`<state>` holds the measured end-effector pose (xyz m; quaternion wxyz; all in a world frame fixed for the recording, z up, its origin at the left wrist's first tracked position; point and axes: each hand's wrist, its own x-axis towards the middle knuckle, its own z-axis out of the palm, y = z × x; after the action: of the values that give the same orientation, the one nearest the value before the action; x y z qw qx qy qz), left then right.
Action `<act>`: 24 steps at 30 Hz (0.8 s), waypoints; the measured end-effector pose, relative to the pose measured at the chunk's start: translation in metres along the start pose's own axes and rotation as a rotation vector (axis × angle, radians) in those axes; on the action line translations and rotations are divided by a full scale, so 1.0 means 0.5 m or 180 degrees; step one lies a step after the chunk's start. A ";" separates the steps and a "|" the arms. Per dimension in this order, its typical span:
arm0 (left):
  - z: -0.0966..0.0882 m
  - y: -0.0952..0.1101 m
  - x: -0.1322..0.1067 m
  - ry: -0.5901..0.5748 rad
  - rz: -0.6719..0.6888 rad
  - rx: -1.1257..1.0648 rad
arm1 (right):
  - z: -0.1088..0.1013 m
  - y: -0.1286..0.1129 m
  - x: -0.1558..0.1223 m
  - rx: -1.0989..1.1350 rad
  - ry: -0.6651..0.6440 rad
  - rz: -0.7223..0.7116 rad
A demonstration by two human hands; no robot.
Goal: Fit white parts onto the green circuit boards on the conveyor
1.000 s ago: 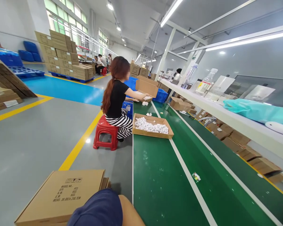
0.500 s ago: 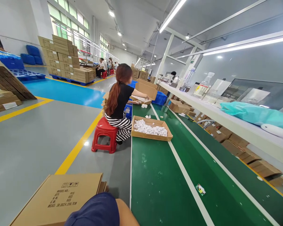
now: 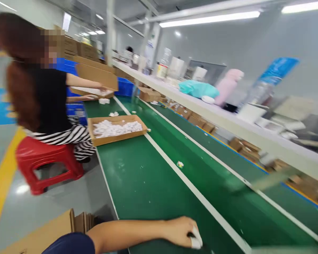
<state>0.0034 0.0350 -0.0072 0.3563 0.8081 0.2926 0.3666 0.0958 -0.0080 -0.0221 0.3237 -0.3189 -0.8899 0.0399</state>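
My left hand [image 3: 181, 231] is low over the green belt [image 3: 127, 197], at the end of a bare forearm with a dark blue sleeve. Its fingers are curled together, and white shows at the fingertips, perhaps finger covers. Whether anything is pinched in them is hidden. My right hand is out of the picture. Farther up the belt lies a shallow cardboard tray [image 3: 119, 140] holding many small white pieces [image 3: 116, 127]. A small white and yellow scrap [image 3: 180, 164] lies near the belt's white line.
At left a co-worker [image 3: 53, 91] sits on a red stool [image 3: 50, 155], hands at another carton. A white shelf [image 3: 228, 120] with bottles and bags runs along the right. Cardboard boxes [image 3: 249, 150] are below it. Flat cartons [image 3: 50, 233] stand at lower left.
The view has swung to the right and closer to the belt, so the co-worker and tray appear farther left. My left forearm and hand have come into sight over the belt.
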 end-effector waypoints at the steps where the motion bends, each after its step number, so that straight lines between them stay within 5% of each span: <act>1: -0.006 0.004 0.000 0.0004 0.0039 0.0002 | -0.034 0.011 -0.052 -0.0160 0.0123 0.0263; 4: -0.033 0.012 0.011 0.0019 -0.0006 -0.0034 | -0.105 -0.007 -0.176 -0.0693 0.0317 0.0854; 7: -0.048 0.010 0.033 -0.0032 -0.0088 -0.0114 | -0.134 -0.038 -0.214 -0.1172 -0.0242 0.1096; 14: -0.044 -0.001 0.062 0.0140 -0.0310 -0.0255 | -0.152 -0.034 -0.201 -0.1092 -0.0600 0.1551; 19: -0.057 -0.003 0.060 0.0347 -0.0356 -0.0210 | -0.148 -0.037 -0.185 -0.0648 -0.0338 0.1755; 24: -0.070 -0.001 0.055 0.0498 -0.0328 -0.0071 | -0.162 0.076 -0.085 -0.0193 0.0073 0.2010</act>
<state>-0.0092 0.0679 0.0196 0.3597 0.7569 0.3567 0.4130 0.1903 -0.0140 0.0076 0.2957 -0.5894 -0.7439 0.1082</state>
